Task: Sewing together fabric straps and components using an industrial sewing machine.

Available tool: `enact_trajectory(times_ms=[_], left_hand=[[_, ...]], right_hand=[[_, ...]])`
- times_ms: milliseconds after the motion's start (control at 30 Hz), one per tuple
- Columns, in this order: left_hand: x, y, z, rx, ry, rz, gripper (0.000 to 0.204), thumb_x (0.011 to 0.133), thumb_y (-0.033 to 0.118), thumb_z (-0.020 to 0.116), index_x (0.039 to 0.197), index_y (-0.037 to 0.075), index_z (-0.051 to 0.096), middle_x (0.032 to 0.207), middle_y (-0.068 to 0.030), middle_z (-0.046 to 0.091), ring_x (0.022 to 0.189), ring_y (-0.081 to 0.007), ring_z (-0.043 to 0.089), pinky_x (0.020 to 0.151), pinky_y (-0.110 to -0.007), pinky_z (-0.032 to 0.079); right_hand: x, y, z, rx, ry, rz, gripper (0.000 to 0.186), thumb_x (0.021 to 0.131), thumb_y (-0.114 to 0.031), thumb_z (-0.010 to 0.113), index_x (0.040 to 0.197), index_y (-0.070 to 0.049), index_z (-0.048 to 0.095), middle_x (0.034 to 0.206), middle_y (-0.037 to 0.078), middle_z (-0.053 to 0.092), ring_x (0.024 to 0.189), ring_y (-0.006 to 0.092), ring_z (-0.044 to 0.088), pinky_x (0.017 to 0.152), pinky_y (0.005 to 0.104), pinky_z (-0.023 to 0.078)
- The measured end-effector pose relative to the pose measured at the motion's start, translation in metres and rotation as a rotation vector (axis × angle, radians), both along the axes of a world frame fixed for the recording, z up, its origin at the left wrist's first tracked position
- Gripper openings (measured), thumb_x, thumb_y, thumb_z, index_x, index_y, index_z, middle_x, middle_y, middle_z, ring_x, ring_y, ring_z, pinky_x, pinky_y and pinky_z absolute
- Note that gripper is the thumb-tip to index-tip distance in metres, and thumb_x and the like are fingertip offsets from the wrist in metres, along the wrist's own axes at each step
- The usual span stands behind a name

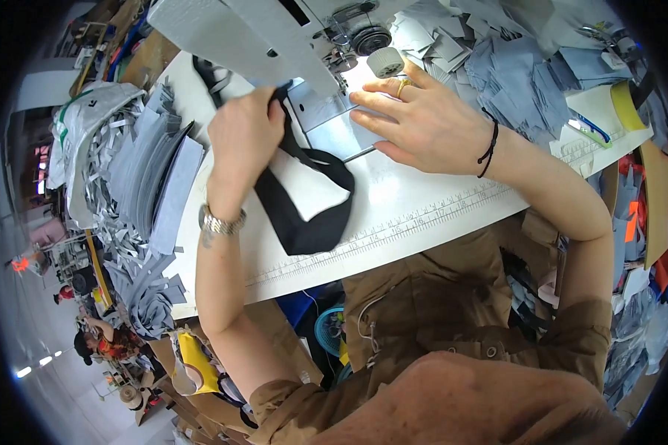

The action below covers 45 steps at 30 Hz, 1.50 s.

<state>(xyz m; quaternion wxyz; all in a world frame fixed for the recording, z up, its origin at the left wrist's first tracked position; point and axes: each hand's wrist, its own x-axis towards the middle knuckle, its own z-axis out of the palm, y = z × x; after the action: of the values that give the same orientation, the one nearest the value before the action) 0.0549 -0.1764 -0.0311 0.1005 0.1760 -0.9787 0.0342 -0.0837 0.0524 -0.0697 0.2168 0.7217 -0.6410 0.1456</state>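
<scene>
My left hand [246,137], with a metal watch on its wrist, is closed on a black fabric band [293,222]. The band hangs in a loop over the white table, and more black strip shows behind the hand. To its right, my right hand [427,126] has its fingers stretched out and apart beside the needle area of a white sewing machine [230,37]. The fingertips are close to a pale wheel [385,62] and above the shiny metal plate [341,136]. Whether they touch a grey piece under them I cannot tell.
Stacked grey fabric pieces [137,167] stand at the table's left edge. More grey pieces [516,85] heap at the far right, near blue-handled snips [592,127] and a yellow tape roll [628,106]. A printed ruler [423,216] runs along the front edge. Another person [111,340] sits far left.
</scene>
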Motion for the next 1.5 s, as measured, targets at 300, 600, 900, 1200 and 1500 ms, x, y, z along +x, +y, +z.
enact_trajectory(times_ms=[300,600,900,1200,1500], left_hand=[[-0.037,-0.107,-0.012,0.059,0.401,-0.168,0.02,0.087,0.007,0.062,0.103,-0.005,0.066,0.101,-0.0192,0.069,0.094,-0.0356,0.064,0.085,-0.042,0.05],[0.087,0.043,0.013,0.067,0.24,-0.133,0.028,0.095,0.012,0.061,0.12,0.0,0.065,0.119,-0.0222,0.064,0.101,-0.0391,0.064,0.08,-0.046,0.051],[-0.004,-0.057,-0.009,0.188,0.458,-0.164,0.034,0.09,0.011,0.064,0.12,-0.004,0.061,0.109,-0.0251,0.067,0.105,-0.0437,0.061,0.09,-0.046,0.048],[0.032,0.054,-0.002,-0.161,0.279,-0.398,0.016,0.086,0.007,0.067,0.102,0.004,0.07,0.074,-0.0094,0.062,0.065,-0.0283,0.061,0.057,-0.039,0.049],[-0.063,0.176,0.016,-0.014,0.534,-0.892,0.023,0.078,0.009,0.074,0.101,0.007,0.07,0.072,-0.0034,0.054,0.06,-0.0198,0.056,0.053,-0.033,0.046]], right_hand=[[0.005,0.006,0.003,-0.06,0.16,0.124,0.028,0.081,-0.012,0.063,0.107,-0.002,0.064,0.113,0.01,0.062,0.108,0.0222,0.062,0.109,0.051,0.042],[-0.056,0.167,0.064,-0.1,0.19,-0.272,0.026,0.077,-0.012,0.067,0.101,-0.004,0.067,0.1,0.008,0.065,0.092,0.0254,0.063,0.091,0.0354,0.052],[-0.131,0.197,0.041,-0.131,0.082,-0.55,0.02,0.087,-0.011,0.067,0.106,-0.006,0.07,0.108,0.006,0.068,0.099,0.0273,0.065,0.083,0.0362,0.054],[-0.142,0.205,0.037,-0.188,-0.015,-0.536,0.012,0.084,-0.01,0.069,0.09,-0.006,0.06,0.091,0.005,0.063,0.082,0.026,0.066,0.067,0.0361,0.052],[-0.143,0.209,0.039,-0.224,-0.07,-0.385,0.018,0.08,-0.009,0.072,0.088,-0.005,0.056,0.099,0.003,0.068,0.079,0.0238,0.067,0.064,0.0337,0.052]])
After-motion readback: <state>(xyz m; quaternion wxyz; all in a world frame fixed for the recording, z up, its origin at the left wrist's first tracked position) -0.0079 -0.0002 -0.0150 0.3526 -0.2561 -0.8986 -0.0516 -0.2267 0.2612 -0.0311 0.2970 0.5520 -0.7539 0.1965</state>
